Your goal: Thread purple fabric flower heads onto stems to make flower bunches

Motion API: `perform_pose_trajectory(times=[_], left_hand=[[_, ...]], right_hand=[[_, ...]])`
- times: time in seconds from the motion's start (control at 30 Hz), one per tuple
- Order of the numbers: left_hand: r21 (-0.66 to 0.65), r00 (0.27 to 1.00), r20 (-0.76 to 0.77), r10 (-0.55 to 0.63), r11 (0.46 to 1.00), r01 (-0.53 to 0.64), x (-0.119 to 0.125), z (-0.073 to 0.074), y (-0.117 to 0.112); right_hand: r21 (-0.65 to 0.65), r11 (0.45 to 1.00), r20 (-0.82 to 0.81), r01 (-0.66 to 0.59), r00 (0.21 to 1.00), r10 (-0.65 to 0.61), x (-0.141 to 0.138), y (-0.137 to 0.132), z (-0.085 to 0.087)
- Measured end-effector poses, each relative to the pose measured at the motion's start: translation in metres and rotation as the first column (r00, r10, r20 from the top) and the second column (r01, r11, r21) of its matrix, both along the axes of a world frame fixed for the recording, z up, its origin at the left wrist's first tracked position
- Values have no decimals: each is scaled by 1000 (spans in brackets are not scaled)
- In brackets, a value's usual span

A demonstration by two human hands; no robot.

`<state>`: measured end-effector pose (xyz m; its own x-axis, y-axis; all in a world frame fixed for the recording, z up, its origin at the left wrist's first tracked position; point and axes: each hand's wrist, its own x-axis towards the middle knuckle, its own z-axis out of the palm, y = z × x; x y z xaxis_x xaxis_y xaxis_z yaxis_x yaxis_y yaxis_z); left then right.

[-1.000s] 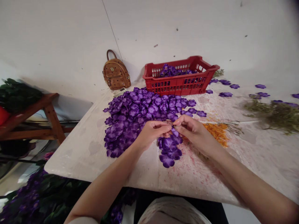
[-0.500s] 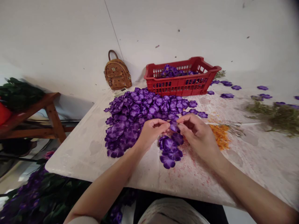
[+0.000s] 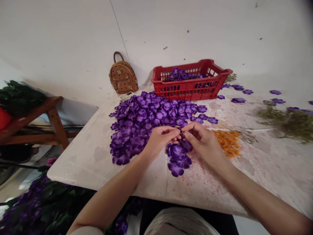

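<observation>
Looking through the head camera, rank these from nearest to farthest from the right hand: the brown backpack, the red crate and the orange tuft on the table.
From the right hand:
1. Orange tuft, just to its right on the table.
2. Red crate, straight ahead at the table's far edge.
3. Brown backpack, far left, beyond the table's back corner.

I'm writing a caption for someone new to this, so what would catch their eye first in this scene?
The big heap of purple flower heads on the pale table stands out first, in the middle of the view. The left hand and right hand meet at its front edge, fingers close together. Behind the heap sits a red plastic crate holding more purple blooms.
</observation>
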<state>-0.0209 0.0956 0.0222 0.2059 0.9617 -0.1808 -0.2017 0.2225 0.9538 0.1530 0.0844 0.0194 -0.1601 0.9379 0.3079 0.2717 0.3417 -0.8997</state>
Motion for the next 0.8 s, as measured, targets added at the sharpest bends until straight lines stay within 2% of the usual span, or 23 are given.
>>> perform_pose_trajectory(times=[0.33,0.57,0.8], left_hand=[[-34,1000,9,-6,999,6,1,2,-1],[-41,1000,5,-8,999,8,1,2,-1],[-56,1000,17,-5,998,6,1,4,-2]], right_hand=[[1,1000,0,-26,1000,26,0,0,0],[61,998,104,-25,994,18,2,-1,0],[73,997,123,-33,992,23,2,0,0]])
